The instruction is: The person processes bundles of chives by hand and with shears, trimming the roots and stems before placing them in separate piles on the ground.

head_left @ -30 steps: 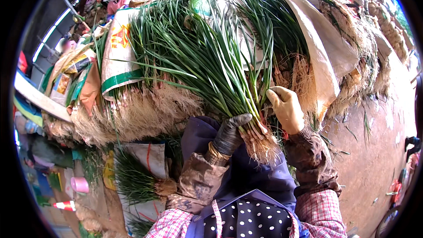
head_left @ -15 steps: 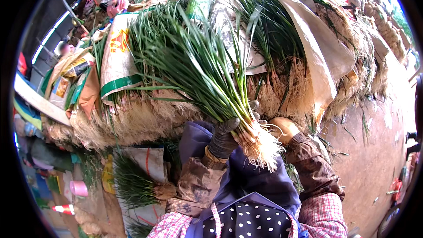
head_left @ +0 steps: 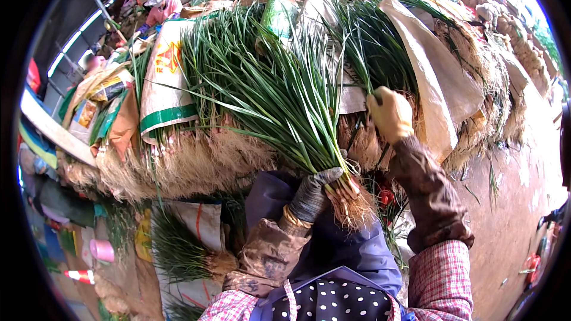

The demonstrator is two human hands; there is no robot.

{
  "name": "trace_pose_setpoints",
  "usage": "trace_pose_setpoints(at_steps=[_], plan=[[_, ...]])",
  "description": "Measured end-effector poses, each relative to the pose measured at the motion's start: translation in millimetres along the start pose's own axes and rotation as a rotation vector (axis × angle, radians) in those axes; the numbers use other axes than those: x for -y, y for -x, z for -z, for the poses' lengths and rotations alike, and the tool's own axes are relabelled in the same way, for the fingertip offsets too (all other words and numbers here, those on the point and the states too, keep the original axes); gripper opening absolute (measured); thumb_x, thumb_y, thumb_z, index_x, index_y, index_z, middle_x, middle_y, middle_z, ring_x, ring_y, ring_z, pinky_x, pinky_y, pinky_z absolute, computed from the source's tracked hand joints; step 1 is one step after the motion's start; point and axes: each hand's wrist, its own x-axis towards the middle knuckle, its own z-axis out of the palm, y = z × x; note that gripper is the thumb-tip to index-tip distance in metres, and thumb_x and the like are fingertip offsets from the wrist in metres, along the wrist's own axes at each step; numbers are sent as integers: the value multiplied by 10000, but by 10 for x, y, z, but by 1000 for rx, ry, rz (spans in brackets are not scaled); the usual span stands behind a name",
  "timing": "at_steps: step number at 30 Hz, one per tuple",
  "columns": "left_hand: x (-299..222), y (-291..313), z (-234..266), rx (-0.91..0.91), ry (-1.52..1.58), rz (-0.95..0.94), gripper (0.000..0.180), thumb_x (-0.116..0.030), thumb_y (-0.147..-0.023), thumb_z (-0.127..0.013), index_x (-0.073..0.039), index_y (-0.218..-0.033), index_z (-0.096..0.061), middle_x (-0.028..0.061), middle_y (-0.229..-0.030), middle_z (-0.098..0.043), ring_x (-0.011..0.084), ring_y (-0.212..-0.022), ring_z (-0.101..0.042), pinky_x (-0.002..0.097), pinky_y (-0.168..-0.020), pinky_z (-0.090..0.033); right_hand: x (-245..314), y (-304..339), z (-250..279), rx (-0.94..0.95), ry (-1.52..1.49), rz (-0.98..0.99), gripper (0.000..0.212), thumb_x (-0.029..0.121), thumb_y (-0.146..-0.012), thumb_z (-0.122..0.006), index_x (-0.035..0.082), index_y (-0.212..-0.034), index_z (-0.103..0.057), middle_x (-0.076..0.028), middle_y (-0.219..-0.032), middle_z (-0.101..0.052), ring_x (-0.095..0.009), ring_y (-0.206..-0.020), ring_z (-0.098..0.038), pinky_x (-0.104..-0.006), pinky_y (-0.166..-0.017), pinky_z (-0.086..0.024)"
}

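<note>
At the far left a pink cup [head_left: 102, 250] stands on the ground beside a small bundle of greens [head_left: 178, 252] lying on a woven sack [head_left: 199, 226], its pale roots turned right. Above it a long heap of straw-coloured roots [head_left: 178, 163] runs under a white sack with a green stripe [head_left: 166, 92]. The left hand [head_left: 312, 193], in a dark, grimy glove, is clamped around the neck of a bunch of chives [head_left: 279, 92], just above its roots [head_left: 351, 202]. The bunch's long axis runs from the root end at the hand up and leftward, where the thin, flat, glossy blades fan out; the roots are fine, tan and matted. The right hand [head_left: 391, 113], in a tan rubber glove, is up and to the right of the bunch and apart from it, fingers closed on a few green stalks [head_left: 375, 53] rising from the pile. The left hand is the nearer one to the bunch. A pale sack [head_left: 434, 77] drapes over the heap at right, beside bare brown ground [head_left: 517, 202].
</note>
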Motion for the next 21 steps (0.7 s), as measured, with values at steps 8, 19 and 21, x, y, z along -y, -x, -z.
trace_pose_setpoints(at_steps=[8,19,21], plan=[[89,-77,93,-7,-137,19,154,-97,-857,-553,0,-960,-611,59,-862,-634,127,-756,-606,228,-702,-492,375,920,102,135,-839,-363,97,114,-752,-627,18,-748,-625,-118,-672,-611,-275,-616,-591,-330,-593,-475],[-58,83,-184,91,-99,43,313,-139,-780,-628,34,-1035,-576,88,-854,-625,179,-758,-614,271,-702,-494,185,943,-154,276,-1226,-777,200,144,-837,-547,-34,-865,-634,-77,-727,-636,-131,-614,-585,-244,-551,-483],[-19,7,-3,82,-223,-19,421,-160,-785,-590,49,-1134,-482,133,-957,-603,208,-839,-606,301,-769,-503,-14,1105,-309,334,-1079,-809,220,142,-834,-551,-56,-892,-628,-88,-731,-635,-130,-636,-595,-261,-571,-494]])
